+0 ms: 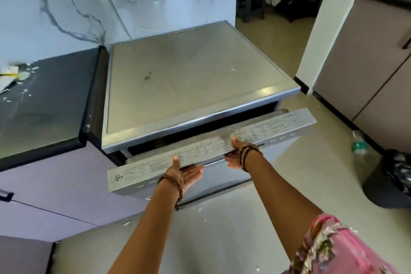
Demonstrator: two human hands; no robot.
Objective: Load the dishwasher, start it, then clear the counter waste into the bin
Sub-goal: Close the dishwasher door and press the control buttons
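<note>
- Dishwasher (195,87) stood right of the black counter (44,100); its door (211,151) was ajar, top edge tipped toward the near side.
- Door edge ran long left-near to right-far, directly ahead of both hands.
- Left hand (184,172) gripped the edge: thumb on top, fingers cupped beneath.
- Right hand (239,152) gripped it further right, likewise.
- Judgement: both equally near; the swing is about the edge's long axis.
- Waste (13,78) lay on the counter, far left; bin (391,184) right.

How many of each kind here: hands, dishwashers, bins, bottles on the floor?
Hands: 2, the left hand and right hand, both on the dishwasher door
Dishwashers: 1, the dishwasher
Bins: 1, the bin
Bottles: 1, the bottle
Total: 5
</note>
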